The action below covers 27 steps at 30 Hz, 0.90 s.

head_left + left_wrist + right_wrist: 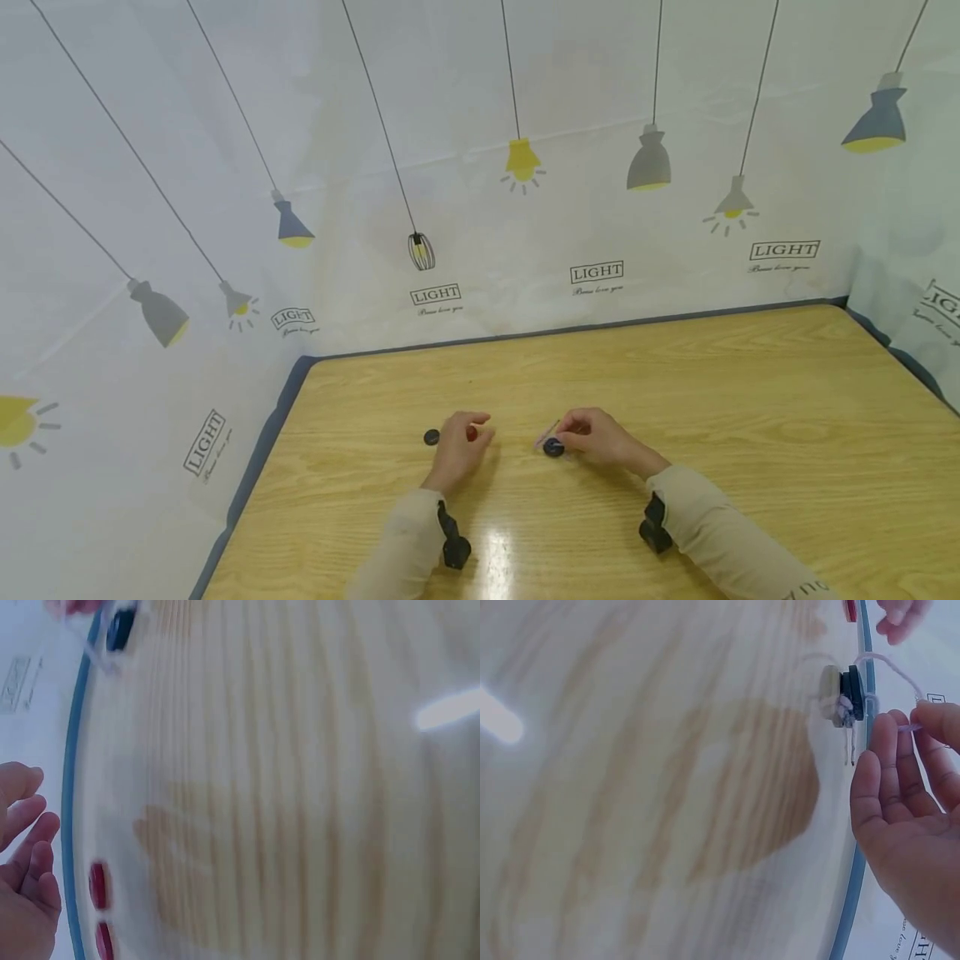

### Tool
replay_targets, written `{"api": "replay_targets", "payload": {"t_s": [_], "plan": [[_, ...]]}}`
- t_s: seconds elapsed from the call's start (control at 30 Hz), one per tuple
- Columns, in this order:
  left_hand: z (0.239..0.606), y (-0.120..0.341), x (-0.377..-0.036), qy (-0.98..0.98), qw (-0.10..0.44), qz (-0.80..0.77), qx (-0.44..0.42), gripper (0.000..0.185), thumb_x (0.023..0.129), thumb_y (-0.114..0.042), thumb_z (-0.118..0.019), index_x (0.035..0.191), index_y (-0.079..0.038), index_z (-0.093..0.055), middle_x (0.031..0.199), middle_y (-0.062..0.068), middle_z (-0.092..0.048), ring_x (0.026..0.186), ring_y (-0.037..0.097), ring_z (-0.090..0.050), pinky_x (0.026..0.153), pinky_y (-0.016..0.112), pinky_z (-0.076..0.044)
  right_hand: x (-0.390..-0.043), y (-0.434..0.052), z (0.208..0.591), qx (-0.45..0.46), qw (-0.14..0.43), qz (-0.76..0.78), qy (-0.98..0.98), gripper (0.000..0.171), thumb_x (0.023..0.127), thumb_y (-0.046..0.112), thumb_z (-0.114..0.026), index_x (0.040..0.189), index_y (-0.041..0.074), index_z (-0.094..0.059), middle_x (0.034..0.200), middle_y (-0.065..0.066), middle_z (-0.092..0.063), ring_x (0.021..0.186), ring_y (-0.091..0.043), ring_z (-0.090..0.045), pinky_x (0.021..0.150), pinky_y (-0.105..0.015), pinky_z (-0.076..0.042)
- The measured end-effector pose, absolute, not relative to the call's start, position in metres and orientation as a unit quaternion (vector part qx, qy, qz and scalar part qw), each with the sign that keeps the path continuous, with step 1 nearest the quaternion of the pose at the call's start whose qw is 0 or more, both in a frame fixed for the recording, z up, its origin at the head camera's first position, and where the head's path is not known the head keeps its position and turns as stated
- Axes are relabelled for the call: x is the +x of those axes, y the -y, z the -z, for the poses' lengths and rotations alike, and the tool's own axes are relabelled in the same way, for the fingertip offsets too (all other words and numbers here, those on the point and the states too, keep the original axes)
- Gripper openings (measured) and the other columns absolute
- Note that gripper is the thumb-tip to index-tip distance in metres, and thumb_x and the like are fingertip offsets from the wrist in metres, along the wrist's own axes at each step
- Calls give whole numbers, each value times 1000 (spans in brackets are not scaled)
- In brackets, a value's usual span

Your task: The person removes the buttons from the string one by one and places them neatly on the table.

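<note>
Right hand [600, 437] pinches a thread [889, 664] tied to dark buttons [846, 695]. Left hand [459, 446], fingers loose and holding nothing, hovers by red buttons [98, 885] on the surface [675, 400].

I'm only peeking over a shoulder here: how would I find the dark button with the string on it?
Start at the wooden table and find the person's right hand near its middle. At that hand's fingertips lies the dark button, with a pale thread tied through it and pinched by the hand. The lone dark button beyond the left hand has no thread, and the buttons by that hand are red.
</note>
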<state>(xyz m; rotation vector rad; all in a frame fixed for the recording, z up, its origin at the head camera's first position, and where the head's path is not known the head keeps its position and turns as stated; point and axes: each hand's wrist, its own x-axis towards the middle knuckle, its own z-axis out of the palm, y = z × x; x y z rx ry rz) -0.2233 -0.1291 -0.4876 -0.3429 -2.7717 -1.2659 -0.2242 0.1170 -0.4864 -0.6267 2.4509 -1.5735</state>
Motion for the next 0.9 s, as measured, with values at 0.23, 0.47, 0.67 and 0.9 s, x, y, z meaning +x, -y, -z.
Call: {"api": "replay_targets", "payload": {"t_s": [0.23,0.47,0.67,0.9], "plan": [[485,89,-217,893,20,410,-183,29,85,-23,-60,108,-6,-62,102,4,-60,80,15,-48,66,25,-40,-227,-113,484,-219,61,529,-818,10,85,8,-58,86,-2,-61,85,-8,-61,79,-17,-55,72,-28,-45],[484,73,-216,890,30,403,-211,22,85,-22,-60,101,-8,-66,86,-1,-63,66,7,-46,57,20,-39,-227,-109,484,-218,54,529,-818,7,84,5,-57,85,-1,-61,83,-6,-61,77,-14,-55,69,-25,-46],[486,72,-215,888,32,410,-205,15,86,-22,-59,89,-12,-69,77,-7,-61,58,4,-40,53,18,-35,-227,-106,482,-212,55,526,-822,7,84,6,-58,85,0,-62,83,-4,-61,77,-13,-55,71,-26,-46],[484,69,-215,884,40,419,-202,13,86,-20,-59,83,-11,-68,77,-7,-61,62,5,-43,57,20,-36,-227,-108,483,-226,50,521,-821,6,84,5,-58,85,0,-62,82,-5,-61,75,-12,-55,68,-25,-46]]}}
